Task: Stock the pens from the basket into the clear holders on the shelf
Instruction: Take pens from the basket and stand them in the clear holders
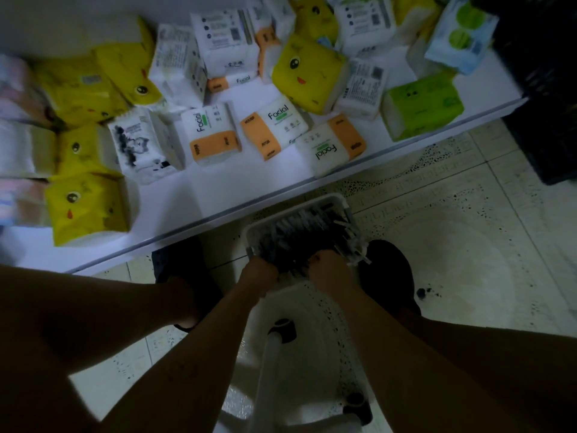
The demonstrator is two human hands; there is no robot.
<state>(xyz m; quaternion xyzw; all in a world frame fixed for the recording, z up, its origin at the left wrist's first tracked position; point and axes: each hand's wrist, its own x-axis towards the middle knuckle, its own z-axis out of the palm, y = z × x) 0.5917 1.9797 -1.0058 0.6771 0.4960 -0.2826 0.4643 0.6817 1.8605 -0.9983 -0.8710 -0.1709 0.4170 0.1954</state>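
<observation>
Left hand [259, 271] and right hand [328, 267] both clamp clumps of pens [296, 235] in the basket [312, 200], parked by the shelf [218, 189] edge for short reaches, I guess.

Matt white plastic basket [340, 203] — glossy film-wrapped tissue packs [309, 73] — smooth white shelf [175, 198], speckled glazed floor tiles [468, 232]

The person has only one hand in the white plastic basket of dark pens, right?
No, two: the left hand and the right hand are both in the white plastic basket of dark pens. The head view shows it.
</observation>
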